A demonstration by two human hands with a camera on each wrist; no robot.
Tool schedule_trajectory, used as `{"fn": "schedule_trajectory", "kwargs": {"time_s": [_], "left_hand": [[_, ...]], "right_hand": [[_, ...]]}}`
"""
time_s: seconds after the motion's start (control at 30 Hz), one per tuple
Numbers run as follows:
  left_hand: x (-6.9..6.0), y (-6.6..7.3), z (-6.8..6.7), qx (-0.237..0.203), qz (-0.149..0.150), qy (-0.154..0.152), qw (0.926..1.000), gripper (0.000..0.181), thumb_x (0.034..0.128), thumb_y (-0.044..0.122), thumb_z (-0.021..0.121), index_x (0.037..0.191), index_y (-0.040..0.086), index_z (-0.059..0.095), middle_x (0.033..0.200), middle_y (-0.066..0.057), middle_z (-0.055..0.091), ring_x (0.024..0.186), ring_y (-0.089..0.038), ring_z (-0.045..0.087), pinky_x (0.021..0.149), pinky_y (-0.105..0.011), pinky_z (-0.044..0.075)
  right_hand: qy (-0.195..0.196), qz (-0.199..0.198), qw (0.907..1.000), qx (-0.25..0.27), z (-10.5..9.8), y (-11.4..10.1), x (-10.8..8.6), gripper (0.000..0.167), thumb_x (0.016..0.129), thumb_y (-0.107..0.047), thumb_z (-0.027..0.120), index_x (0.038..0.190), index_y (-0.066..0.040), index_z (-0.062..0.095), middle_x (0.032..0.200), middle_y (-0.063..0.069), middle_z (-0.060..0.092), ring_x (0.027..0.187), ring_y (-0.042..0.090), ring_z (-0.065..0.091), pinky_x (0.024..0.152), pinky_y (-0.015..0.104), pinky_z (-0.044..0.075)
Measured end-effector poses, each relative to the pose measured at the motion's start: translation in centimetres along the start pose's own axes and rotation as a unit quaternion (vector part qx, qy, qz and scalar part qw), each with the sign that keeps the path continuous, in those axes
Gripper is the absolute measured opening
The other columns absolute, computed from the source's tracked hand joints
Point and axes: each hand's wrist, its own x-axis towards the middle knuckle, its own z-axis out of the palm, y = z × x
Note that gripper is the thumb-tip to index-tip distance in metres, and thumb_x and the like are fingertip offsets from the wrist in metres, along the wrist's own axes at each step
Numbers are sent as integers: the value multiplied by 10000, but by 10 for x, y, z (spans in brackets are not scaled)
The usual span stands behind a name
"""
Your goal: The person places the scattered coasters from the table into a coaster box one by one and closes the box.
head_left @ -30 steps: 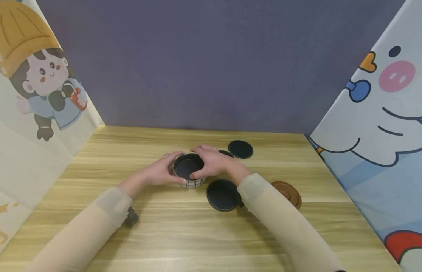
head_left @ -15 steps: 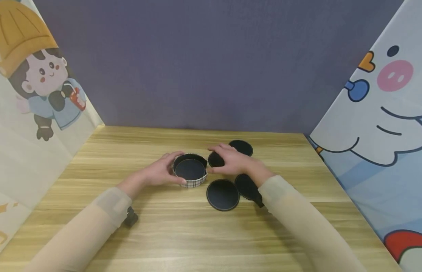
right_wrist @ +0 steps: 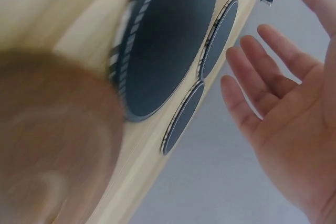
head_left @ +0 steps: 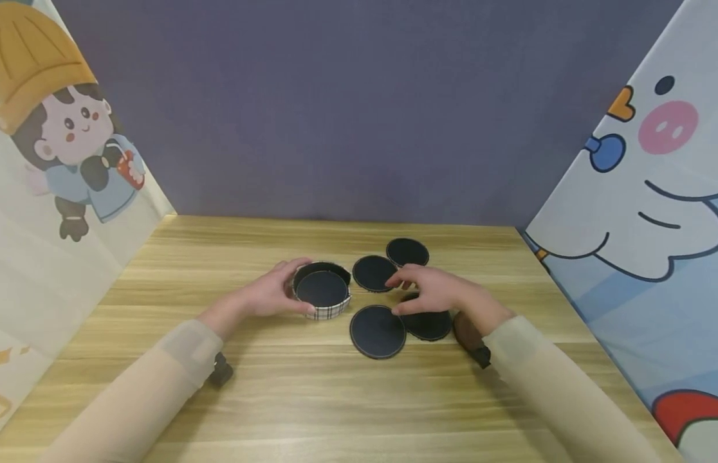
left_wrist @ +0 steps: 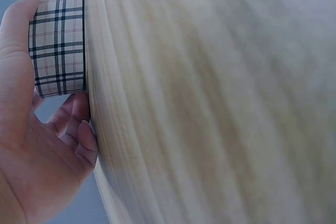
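The round holder with a plaid side [head_left: 329, 312] stands on the table with a black disc [head_left: 322, 289] inside. My left hand [head_left: 272, 290] grips its left side, thumb in front and fingers behind; the left wrist view shows the hand [left_wrist: 39, 145] around the plaid wall [left_wrist: 58, 35]. My right hand [head_left: 437, 290] hovers over the black coasters, fingers loosely bent and holding nothing. Beneath it lies one coaster [head_left: 430, 326], partly hidden. In the right wrist view the palm [right_wrist: 294, 150] is empty, beside a large dark coaster [right_wrist: 168, 40].
Other black coasters lie right of the holder: one in front [head_left: 377, 332], one behind [head_left: 374, 273], one farther back [head_left: 407, 252]. A brown round object [head_left: 466, 331] is partly under the right wrist; it looms large in the right wrist view [right_wrist: 58, 140]. Printed panels flank the table.
My right hand has let go of the holder and moved right, over the coasters, uncovering the holder's right side and a coaster. The left hand has kept its hold.
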Motion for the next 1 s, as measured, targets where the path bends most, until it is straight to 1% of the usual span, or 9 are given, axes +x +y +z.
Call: {"fn": "schedule_trajectory", "kwargs": {"time_s": [0.1, 0.17, 0.27, 0.33, 0.4, 0.57, 0.7, 0.9, 1.0], "left_hand": [[-1, 0, 0, -18, 4, -2, 10000, 1235, 799, 552, 960, 1752, 232, 243, 1572, -259, 451, 1240, -374, 648, 1112, -618, 572], [-1, 0, 0, -27, 22, 6, 10000, 1225, 804, 536, 961, 1750, 226, 247, 1561, -262, 455, 1220, -363, 655, 1098, -602, 584], [-1, -1, 0, -15, 63, 10, 10000, 1210, 816, 519, 958, 1748, 209, 250, 1551, -271, 460, 1210, -356, 658, 1091, -603, 587], [-1, -1, 0, 6, 69, 18, 10000, 1204, 818, 518, 958, 1746, 210, 256, 1551, -270, 461, 1220, -359, 653, 1105, -617, 574], [0, -1, 0, 17, 83, 16, 10000, 1204, 818, 524, 956, 1746, 209, 256, 1555, -271, 459, 1232, -368, 649, 1115, -634, 563], [0, -2, 0, -16, 86, 0, 10000, 1211, 816, 522, 958, 1747, 207, 250, 1567, -277, 446, 1264, -394, 644, 1131, -644, 552], [0, -2, 0, -18, 63, -18, 10000, 1217, 814, 528, 959, 1748, 209, 247, 1573, -266, 436, 1292, -410, 634, 1154, -645, 536], [2, -3, 1, -25, 55, -25, 10000, 1226, 805, 542, 962, 1749, 226, 248, 1584, -248, 431, 1279, -399, 639, 1142, -622, 553], [3, -4, 1, 15, 54, -11, 10000, 1219, 805, 550, 959, 1748, 235, 253, 1587, -247, 433, 1300, -412, 627, 1152, -634, 542]], "right_hand": [[-1, -10, 10000, -57, 1, 7, -10, 644, 976, -488, 809, 1499, -143, 660, 1413, 76, 668, 1302, 335, 653, 1095, 560, 572], [9, 28, 9999, -100, 2, 12, -17, 690, 958, -496, 826, 1514, -129, 646, 1455, 92, 652, 1340, 356, 625, 1121, 586, 548], [-40, 208, 9997, -114, 5, 18, -26, 804, 922, -534, 852, 1567, -131, 592, 1582, 158, 554, 1460, 417, 527, 1168, 646, 496], [-80, 336, 9993, -148, 6, 22, -32, 892, 887, -552, 877, 1603, -135, 548, 1627, 193, 486, 1513, 447, 462, 1184, 675, 469], [-90, 398, 9990, -193, 8, 27, -36, 973, 845, -555, 910, 1628, -136, 511, 1626, 207, 461, 1513, 456, 444, 1174, 682, 469], [-150, 473, 9985, -225, 14, 35, -42, 1107, 759, -543, 969, 1660, -141, 465, 1565, 155, 494, 1450, 394, 478, 1155, 624, 486], [-153, 487, 9983, -295, 18, 36, -45, 1141, 732, -538, 986, 1661, -136, 459, 1575, 156, 483, 1447, 391, 476, 1156, 607, 487], [-67, 455, 9981, -420, 20, 38, -44, 1103, 725, -466, 993, 1641, -126, 482, 1570, 147, 489, 1439, 384, 474, 1154, 595, 485], [-82, 485, 9980, -404, 21, 39, -43, 1096, 724, -437, 990, 1645, -135, 480, 1568, 140, 488, 1438, 379, 470, 1150, 590, 486]]}}
